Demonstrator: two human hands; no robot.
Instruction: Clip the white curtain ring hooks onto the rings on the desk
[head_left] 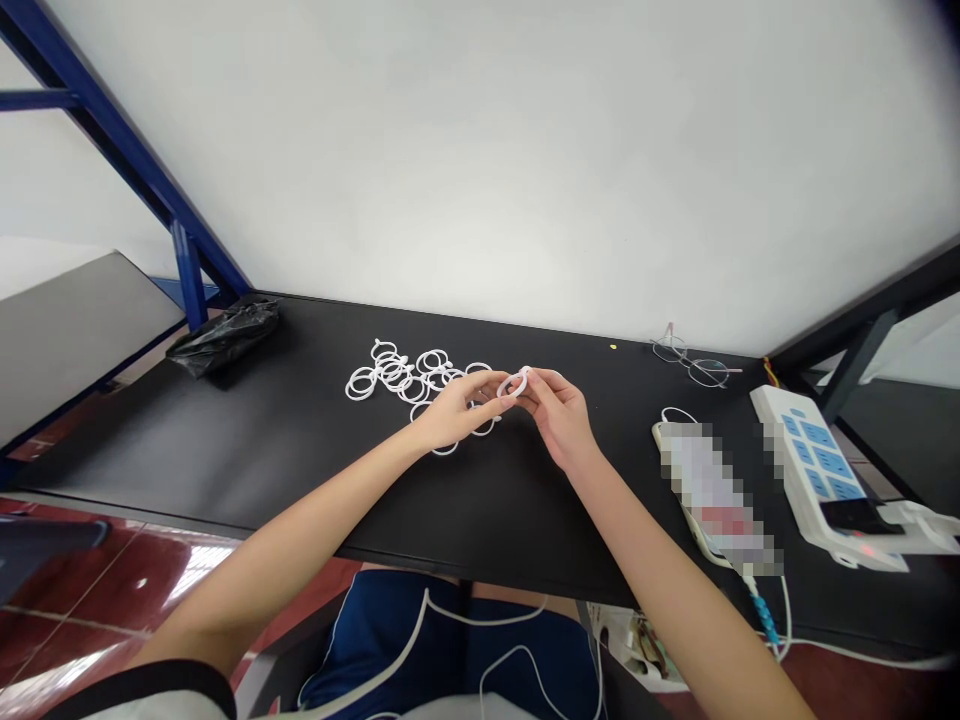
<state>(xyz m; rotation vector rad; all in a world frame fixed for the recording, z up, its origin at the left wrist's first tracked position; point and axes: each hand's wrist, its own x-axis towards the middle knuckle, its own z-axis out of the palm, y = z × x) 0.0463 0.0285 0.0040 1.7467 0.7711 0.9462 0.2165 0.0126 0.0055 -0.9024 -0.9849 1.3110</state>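
Both hands hold one white plastic ring [512, 386], which looks like a curtain ring with a small eyelet, just above the black table. My left hand [459, 405] pinches the ring's left side between thumb and fingers. The fingers of my right hand [556, 405] are closed on its upper right part, at the small knob or eyelet. A loose pile of several similar white rings [394, 370] lies on the table to the left, and some are partly hidden behind my left hand.
A phone [712, 495] with a charging cable lies at the right, beside a white power strip [814, 460] with a plug in it. Eyeglasses [694, 365] rest near the wall. A black plastic bag [225, 335] sits at the table's far left corner, by a blue metal frame [150, 170].
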